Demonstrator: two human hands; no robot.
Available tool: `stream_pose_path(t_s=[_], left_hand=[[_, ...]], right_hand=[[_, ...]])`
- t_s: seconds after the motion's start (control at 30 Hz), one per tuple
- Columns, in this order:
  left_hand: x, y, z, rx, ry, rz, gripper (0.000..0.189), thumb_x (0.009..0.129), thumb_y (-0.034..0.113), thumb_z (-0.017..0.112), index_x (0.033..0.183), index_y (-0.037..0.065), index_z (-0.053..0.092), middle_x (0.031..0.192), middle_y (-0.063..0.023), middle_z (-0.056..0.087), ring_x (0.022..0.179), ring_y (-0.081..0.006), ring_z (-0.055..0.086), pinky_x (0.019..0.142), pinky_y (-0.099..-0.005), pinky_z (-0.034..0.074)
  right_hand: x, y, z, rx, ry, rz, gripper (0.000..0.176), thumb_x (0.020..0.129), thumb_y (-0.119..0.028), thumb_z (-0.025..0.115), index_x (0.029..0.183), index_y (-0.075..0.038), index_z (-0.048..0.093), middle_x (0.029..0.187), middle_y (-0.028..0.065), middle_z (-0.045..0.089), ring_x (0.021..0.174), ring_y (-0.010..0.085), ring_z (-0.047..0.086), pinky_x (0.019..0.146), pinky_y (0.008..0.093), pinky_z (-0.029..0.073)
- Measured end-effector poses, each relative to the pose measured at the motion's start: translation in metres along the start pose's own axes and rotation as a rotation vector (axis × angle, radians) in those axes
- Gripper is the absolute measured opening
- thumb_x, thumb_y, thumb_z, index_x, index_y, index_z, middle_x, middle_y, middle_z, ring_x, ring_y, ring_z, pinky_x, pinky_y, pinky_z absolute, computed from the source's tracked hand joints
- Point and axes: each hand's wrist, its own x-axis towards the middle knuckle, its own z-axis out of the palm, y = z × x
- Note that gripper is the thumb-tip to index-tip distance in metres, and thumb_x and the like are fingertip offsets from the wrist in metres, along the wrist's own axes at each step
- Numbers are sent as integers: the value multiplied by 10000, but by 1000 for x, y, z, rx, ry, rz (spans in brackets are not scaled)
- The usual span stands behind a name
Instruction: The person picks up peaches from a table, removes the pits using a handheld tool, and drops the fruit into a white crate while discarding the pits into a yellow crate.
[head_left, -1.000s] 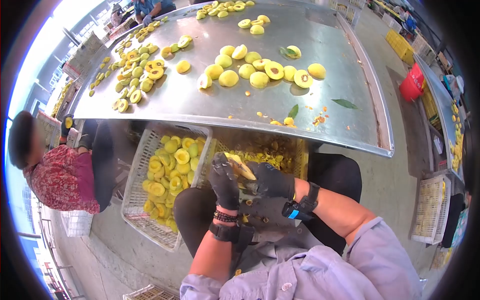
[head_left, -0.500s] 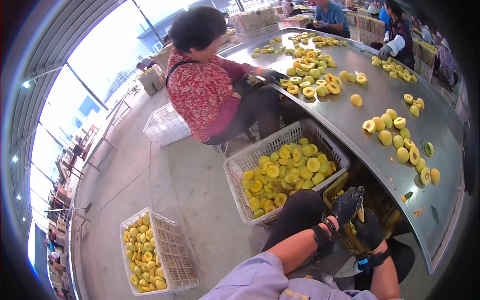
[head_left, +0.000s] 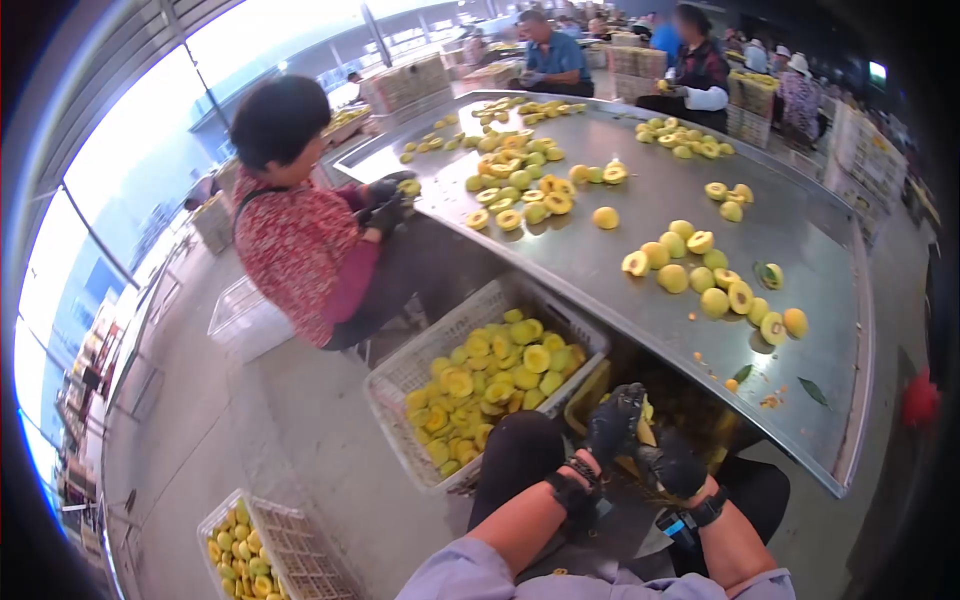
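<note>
My left hand [head_left: 612,425], in a black glove, is closed around a yellow peach piece [head_left: 646,428] above my lap. Close beside it, my right hand [head_left: 675,468], also black-gloved, has its fingers curled toward the fruit; what they grip is hidden. Beneath both hands sits a yellowish crate [head_left: 590,385] with a dark interior. Halved yellow peaches [head_left: 740,297], some with the stone side showing, lie on the metal table [head_left: 620,270] ahead.
A white crate [head_left: 440,332] of peach halves stands left of my knee; another filled crate [head_left: 300,545] is farther left. A person in a red floral top [head_left: 300,240] sits at the table's left edge. Two more people sit across it. Leaves [head_left: 812,391] and scraps lie near the table's edge.
The view has swung right. My hands stay together at the peach piece. The person in red has drawn a hand back from the table and holds a fruit piece; one person opposite has raised their hands.
</note>
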Motion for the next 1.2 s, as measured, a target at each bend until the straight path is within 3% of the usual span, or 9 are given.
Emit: stream_pose_path(t_s=[0.13,0.23,0.4,0.57,0.8,0.9,1.07,1.17,1.2], left_hand=[[-6,-15,17,-239,7,-45,393,858,90,481,1245,21,486,1112,-170,582,963,-349,572,806,-417,475],[-3,-21,26,-821,-39,-479,274,900,222,478,1079,28,551,934,-92,596,793,-190,573,692,-332,471],[5,27,-6,-1431,-25,-528,258,927,302,461,949,65,561,805,-6,527,699,-95,491,622,-256,422],[19,25,-5,-495,118,-352,337,969,206,374,1146,-41,520,1013,-141,599,907,-223,573,781,-346,470],[65,6,-60,-1104,531,-688,400,987,336,362,1067,-11,545,1030,-108,569,906,-189,563,768,-325,478],[54,-120,-109,490,323,-278,336,912,81,486,1220,-48,443,1143,-164,542,948,-248,568,809,-313,488],[113,-48,-105,-336,468,-107,450,875,-12,479,1311,-10,370,1132,-147,537,960,-225,583,764,-262,496],[152,13,-75,-435,116,33,557,848,-50,476,1372,45,316,1113,-155,518,984,-199,572,780,-225,484],[166,32,-62,-933,-19,-253,544,854,-30,504,1365,50,334,1131,-139,512,972,-193,576,781,-232,480]], right_hand=[[2,4,-4,1,-11,-3,154,874,-135,537,978,-29,575,649,-43,518,507,34,463,443,212,366],[-1,16,-10,164,-85,99,180,888,-160,555,1023,-41,563,674,-55,527,518,15,467,443,198,375],[4,44,-12,249,-83,-97,326,894,-179,563,1174,-17,524,957,24,588,832,77,535,702,251,451],[5,35,-7,137,70,-362,392,896,-189,570,1231,-1,491,1088,56,578,983,103,490,833,275,432],[-16,0,-31,352,93,-64,316,895,-189,563,1161,-25,519,941,92,610,874,171,576,765,308,473],[-17,17,-42,10,258,-116,319,887,-225,567,1130,-21,532,822,129,635,766,238,611,694,370,493],[1,139,-34,-668,277,204,331,807,-305,578,982,-26,615,896,226,628,843,390,602,728,427,480],[8,159,-43,-863,154,-148,296,799,-279,569,979,-45,597,867,210,630,831,381,606,713,438,471],[-10,103,-42,-855,103,-35,333,808,-260,554,1079,-65,560,876,200,632,833,372,609,719,439,466]])
